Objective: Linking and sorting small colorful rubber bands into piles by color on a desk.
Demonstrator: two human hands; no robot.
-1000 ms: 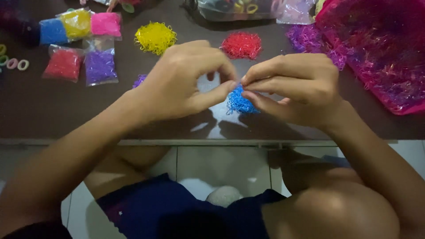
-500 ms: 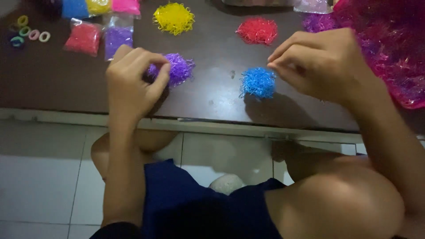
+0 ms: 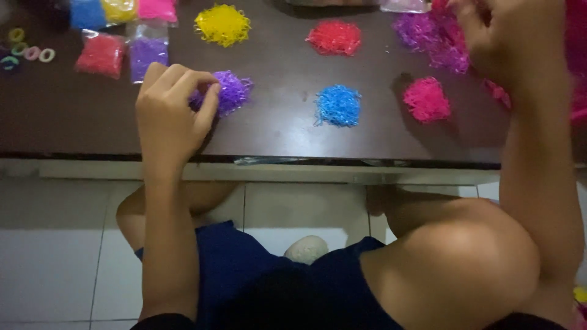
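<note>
Our left hand [image 3: 171,110] has its grip narrowed, fingertips pinching the near edge of the purple band pile [image 3: 229,91] on the dark tabletop [image 3: 275,137]. Our right hand [image 3: 507,40] is raised at the far right, fingers curled; we cannot tell what it holds. Blue pile [image 3: 338,105] centre, pink pile [image 3: 426,99] beside it, yellow pile [image 3: 222,24] and red pile [image 3: 334,37] farther back. Small bags [image 3: 101,54] far left.
</note>
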